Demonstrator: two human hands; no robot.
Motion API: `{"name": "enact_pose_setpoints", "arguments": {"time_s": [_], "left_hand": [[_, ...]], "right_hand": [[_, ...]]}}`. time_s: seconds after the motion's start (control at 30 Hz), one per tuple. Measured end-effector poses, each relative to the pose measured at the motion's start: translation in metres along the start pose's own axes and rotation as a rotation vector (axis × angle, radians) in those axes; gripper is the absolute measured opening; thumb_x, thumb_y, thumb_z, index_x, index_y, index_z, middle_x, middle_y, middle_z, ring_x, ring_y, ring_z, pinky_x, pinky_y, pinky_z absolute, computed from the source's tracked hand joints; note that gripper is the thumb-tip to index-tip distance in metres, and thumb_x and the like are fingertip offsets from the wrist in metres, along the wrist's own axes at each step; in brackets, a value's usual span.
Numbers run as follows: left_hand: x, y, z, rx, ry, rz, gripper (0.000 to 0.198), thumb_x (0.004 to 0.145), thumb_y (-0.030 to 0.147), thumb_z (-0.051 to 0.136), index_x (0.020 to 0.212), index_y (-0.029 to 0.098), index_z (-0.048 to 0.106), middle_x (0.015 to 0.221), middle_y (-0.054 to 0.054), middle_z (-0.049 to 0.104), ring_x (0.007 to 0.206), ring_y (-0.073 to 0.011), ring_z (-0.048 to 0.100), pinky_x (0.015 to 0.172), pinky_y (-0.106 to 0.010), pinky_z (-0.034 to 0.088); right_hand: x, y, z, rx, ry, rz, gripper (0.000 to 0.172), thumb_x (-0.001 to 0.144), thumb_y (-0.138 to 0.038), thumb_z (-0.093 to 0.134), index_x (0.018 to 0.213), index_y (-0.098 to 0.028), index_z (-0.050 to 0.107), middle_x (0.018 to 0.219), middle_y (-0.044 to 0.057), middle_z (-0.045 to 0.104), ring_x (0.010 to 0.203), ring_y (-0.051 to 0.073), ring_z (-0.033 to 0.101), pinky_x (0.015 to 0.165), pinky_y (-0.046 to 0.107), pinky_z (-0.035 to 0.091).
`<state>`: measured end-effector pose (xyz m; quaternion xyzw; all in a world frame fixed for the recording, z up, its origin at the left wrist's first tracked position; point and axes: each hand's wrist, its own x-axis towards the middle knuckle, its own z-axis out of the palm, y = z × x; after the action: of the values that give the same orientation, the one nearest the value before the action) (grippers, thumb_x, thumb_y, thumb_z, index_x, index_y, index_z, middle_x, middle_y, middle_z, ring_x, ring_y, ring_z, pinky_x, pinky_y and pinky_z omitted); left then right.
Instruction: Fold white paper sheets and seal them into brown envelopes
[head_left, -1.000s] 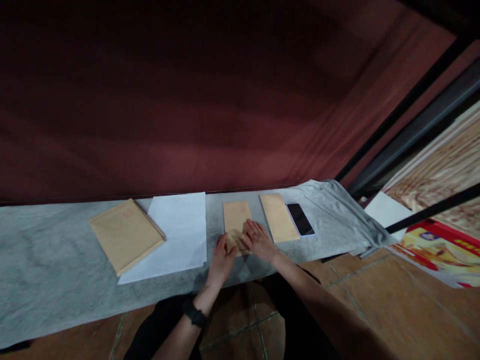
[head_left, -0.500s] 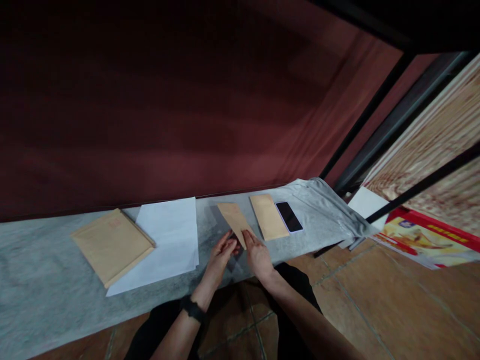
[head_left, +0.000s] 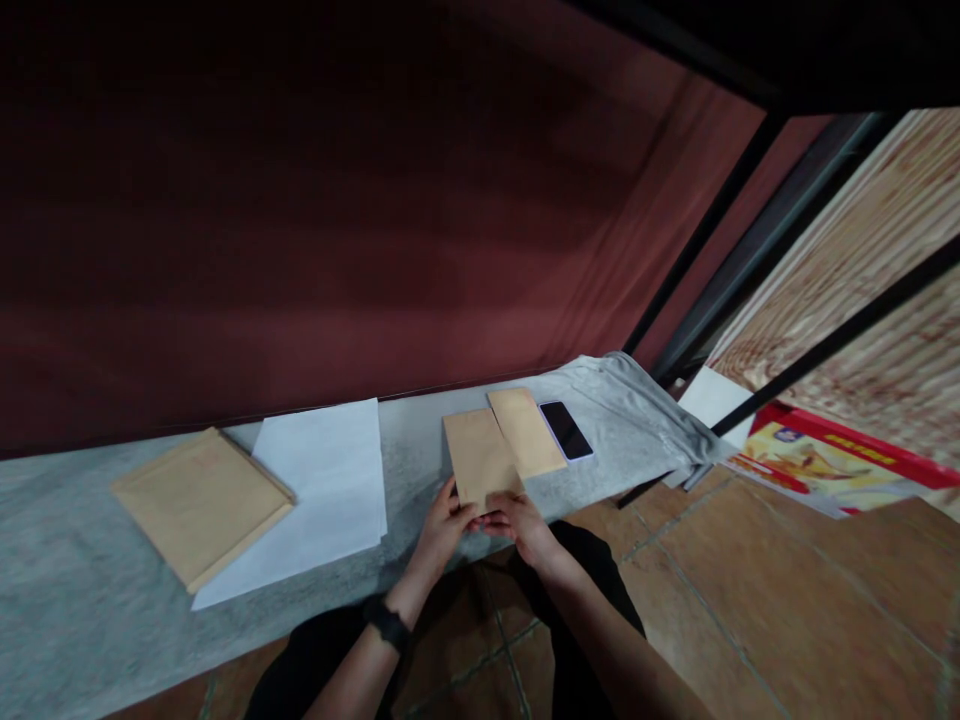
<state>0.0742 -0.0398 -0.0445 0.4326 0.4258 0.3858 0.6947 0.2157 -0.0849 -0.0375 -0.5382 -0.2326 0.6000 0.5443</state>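
Observation:
Both of my hands grip one brown paper envelope [head_left: 481,455] by its near end, its broad face turned up toward me. My left hand [head_left: 444,520] is closed on the near left corner, and a dark band circles that wrist. On the near right side, my right hand [head_left: 519,522] is closed with its fingers partly under the paper. Another brown envelope [head_left: 531,432] lies flat just right of the held one, which overlaps its edge in view. Beside that lies a phone [head_left: 566,430] with a dark screen.
Left on the grey cloth-covered bench [head_left: 75,560], a pile of brown envelopes [head_left: 202,505] partly covers white paper sheets [head_left: 330,480]. A dark red panel [head_left: 360,250] rises behind. Right of the bench are a black metal bar [head_left: 847,335] and a red-and-yellow printed box [head_left: 840,465].
The held envelope has turned from a steep slant to show its broad face. My left hand has closed on its corner, and my right hand has shifted to its near edge.

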Motion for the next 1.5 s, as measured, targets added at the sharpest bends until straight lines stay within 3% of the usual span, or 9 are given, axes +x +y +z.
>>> {"name": "enact_pose_setpoints", "arguments": {"time_s": [0.17, 0.43, 0.77, 1.0, 1.2, 1.5], "left_hand": [[0.005, -0.003, 0.001, 0.087, -0.047, 0.031, 0.089, 0.068, 0.044, 0.078, 0.144, 0.014, 0.042, 0.071, 0.003, 0.066, 0.057, -0.0144, 0.061, 0.054, -0.026, 0.048], [0.009, -0.009, -0.006, 0.186, -0.104, 0.013, 0.058, 0.067, 0.050, 0.074, 0.113, 0.015, 0.067, 0.075, -0.001, 0.064, 0.065, -0.0162, 0.062, 0.061, -0.029, 0.050], [0.010, -0.012, -0.007, 0.243, -0.111, -0.012, 0.062, 0.066, 0.055, 0.074, 0.110, 0.012, 0.069, 0.076, -0.003, 0.066, 0.066, -0.0179, 0.064, 0.063, -0.031, 0.052], [0.011, -0.016, -0.007, 0.256, -0.101, -0.007, 0.063, 0.064, 0.056, 0.074, 0.108, 0.012, 0.069, 0.080, -0.005, 0.068, 0.068, -0.0188, 0.065, 0.063, -0.031, 0.052], [0.007, -0.014, -0.009, 0.262, -0.128, 0.005, 0.056, 0.067, 0.053, 0.074, 0.107, 0.013, 0.069, 0.081, -0.004, 0.068, 0.068, -0.0182, 0.066, 0.062, -0.030, 0.052], [0.005, -0.014, -0.010, 0.270, -0.164, 0.005, 0.053, 0.069, 0.052, 0.072, 0.105, 0.014, 0.069, 0.080, -0.004, 0.067, 0.069, -0.0177, 0.065, 0.062, -0.029, 0.051]], "right_hand": [[0.012, -0.023, -0.014, 0.040, 0.085, -0.050, 0.040, 0.060, -0.047, 0.089, 0.075, -0.014, 0.072, 0.068, 0.005, 0.072, 0.057, 0.017, 0.068, 0.058, 0.029, 0.060], [0.047, -0.061, -0.055, 0.134, 0.224, -0.076, 0.024, 0.074, -0.028, 0.086, 0.071, -0.016, 0.066, 0.060, 0.002, 0.070, 0.059, 0.016, 0.071, 0.063, 0.025, 0.063], [0.054, -0.052, -0.073, 0.211, 0.347, 0.020, 0.020, 0.092, -0.015, 0.068, 0.073, -0.018, 0.061, 0.059, 0.002, 0.070, 0.059, 0.014, 0.072, 0.065, 0.020, 0.062], [0.051, -0.052, -0.071, 0.196, 0.357, 0.077, 0.031, 0.101, -0.015, 0.053, 0.070, -0.017, 0.062, 0.061, 0.004, 0.071, 0.058, 0.012, 0.071, 0.066, 0.018, 0.060], [0.047, -0.053, -0.070, 0.110, 0.310, 0.142, 0.029, 0.100, -0.022, 0.056, 0.075, -0.012, 0.067, 0.067, 0.009, 0.074, 0.053, 0.014, 0.068, 0.056, 0.022, 0.058], [0.047, -0.055, -0.071, 0.031, 0.331, 0.167, 0.024, 0.097, -0.023, 0.058, 0.076, -0.013, 0.066, 0.064, 0.007, 0.073, 0.052, 0.013, 0.067, 0.057, 0.022, 0.057]]}}
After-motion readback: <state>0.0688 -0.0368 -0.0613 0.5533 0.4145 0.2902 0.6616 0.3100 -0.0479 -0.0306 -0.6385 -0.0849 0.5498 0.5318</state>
